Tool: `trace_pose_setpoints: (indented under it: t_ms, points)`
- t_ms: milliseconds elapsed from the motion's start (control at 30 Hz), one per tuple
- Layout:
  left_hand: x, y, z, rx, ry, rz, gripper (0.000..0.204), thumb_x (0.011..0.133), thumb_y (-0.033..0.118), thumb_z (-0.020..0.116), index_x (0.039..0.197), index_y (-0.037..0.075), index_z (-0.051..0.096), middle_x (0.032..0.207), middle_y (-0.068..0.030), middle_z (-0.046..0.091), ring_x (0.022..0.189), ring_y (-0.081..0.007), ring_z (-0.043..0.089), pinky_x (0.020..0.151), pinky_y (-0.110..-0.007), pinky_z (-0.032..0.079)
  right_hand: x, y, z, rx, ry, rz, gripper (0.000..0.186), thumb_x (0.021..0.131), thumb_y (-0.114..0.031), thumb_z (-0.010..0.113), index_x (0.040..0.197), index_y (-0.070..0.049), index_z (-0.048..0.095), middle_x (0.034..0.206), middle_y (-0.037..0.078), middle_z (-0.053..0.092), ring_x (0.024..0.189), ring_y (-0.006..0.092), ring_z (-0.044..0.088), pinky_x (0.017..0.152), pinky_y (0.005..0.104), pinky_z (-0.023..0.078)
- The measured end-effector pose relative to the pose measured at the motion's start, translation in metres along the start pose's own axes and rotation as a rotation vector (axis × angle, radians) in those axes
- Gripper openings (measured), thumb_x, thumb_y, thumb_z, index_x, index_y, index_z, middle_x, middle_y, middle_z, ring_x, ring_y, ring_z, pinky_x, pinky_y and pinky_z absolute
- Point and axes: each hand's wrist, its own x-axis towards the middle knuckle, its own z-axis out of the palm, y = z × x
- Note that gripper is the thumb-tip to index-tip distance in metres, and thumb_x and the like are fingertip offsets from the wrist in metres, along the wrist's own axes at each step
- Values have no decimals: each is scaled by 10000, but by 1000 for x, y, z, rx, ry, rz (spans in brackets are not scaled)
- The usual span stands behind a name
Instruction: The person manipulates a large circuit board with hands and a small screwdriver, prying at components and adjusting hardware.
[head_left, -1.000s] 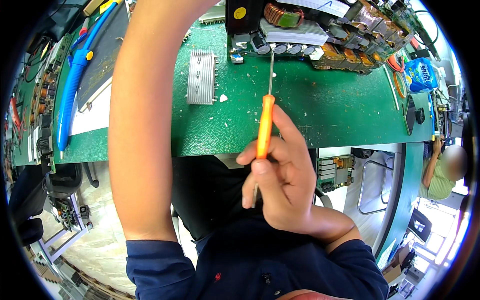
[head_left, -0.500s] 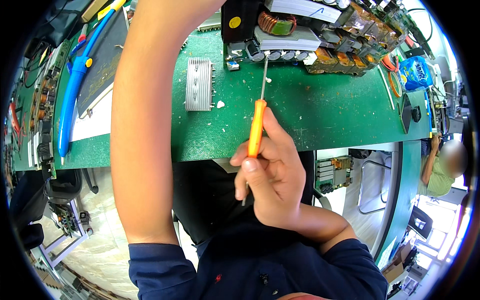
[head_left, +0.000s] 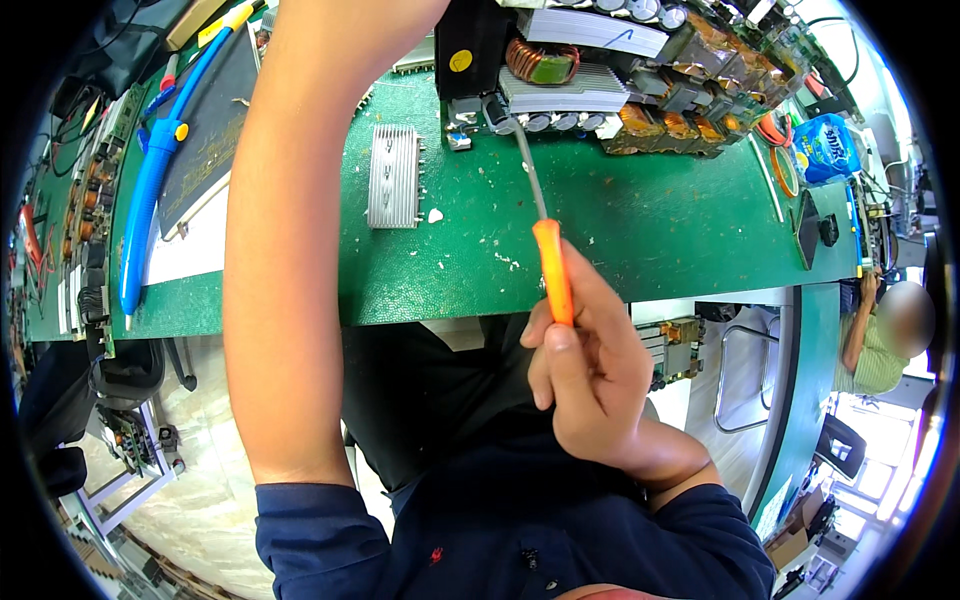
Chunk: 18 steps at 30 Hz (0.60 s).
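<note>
My right hand (head_left: 600, 385) is closed around the orange handle of a screwdriver (head_left: 555, 275). Its metal shaft points away from me, and the tip reaches the row of round capacitors (head_left: 538, 123) along the near edge of a power circuit board. On that board sit a finned silver heat sink (head_left: 570, 92), a copper-wound coil (head_left: 525, 65) and a black block (head_left: 467, 60) with a yellow round sticker. My left forearm (head_left: 285, 260) stretches forward across the table edge; the left hand lies beyond the top of the picture.
A loose finned heat sink (head_left: 395, 178) lies on the green mat (head_left: 640, 230), with white crumbs around it. Left of my forearm is a blue pen-shaped tool (head_left: 152, 200) with a yellow button. At right are a blue packet (head_left: 828, 148) and tape rolls (head_left: 785, 172). Another person (head_left: 880, 345) sits far right.
My right hand has moved right and slightly toward me, so the screwdriver now leans with its tip to the left. The tip has shifted a little left along the capacitors.
</note>
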Motion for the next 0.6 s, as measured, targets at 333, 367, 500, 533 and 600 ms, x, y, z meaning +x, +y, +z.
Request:
trace_pose_setpoints:
  t_ms: [333,367,500,533,600]
  points:
    - [-1,-6,-3,-74,-45,14,296,1101,274,528,1002,10,618,835,41,591,755,-29,499,663,-207,416,4,1,8,84,72,141,551,1063,29,378,1599,25,256,1094,131,603,519,65,529,494,201,453]
    - [-1,-3,-1,-78,-50,16,296,1101,274,528,1000,11,617,833,42,590,754,-28,498,664,-206,415,4,0,8,91,75,156,552,1063,30,376,1600,25,252,1102,134,601,518,69,537,495,203,458]
    - [-4,11,-1,-28,-77,-58,292,1101,273,528,1000,15,619,830,43,588,754,-27,495,663,-206,415,3,-4,9,95,96,183,560,1061,33,370,1605,19,238,1143,143,584,521,86,563,500,209,473]
    - [-3,8,0,-22,-64,-51,291,1101,273,528,1000,16,619,829,44,587,754,-27,495,662,-206,415,3,-4,9,101,95,187,562,1061,33,369,1607,16,235,1152,143,581,523,90,568,502,210,476]
    - [0,-1,0,-41,-36,-5,288,1101,272,527,1001,18,621,829,46,587,753,-27,496,660,-206,415,3,-6,10,113,88,200,566,1063,31,368,1612,6,231,1159,143,577,528,95,577,505,212,482]
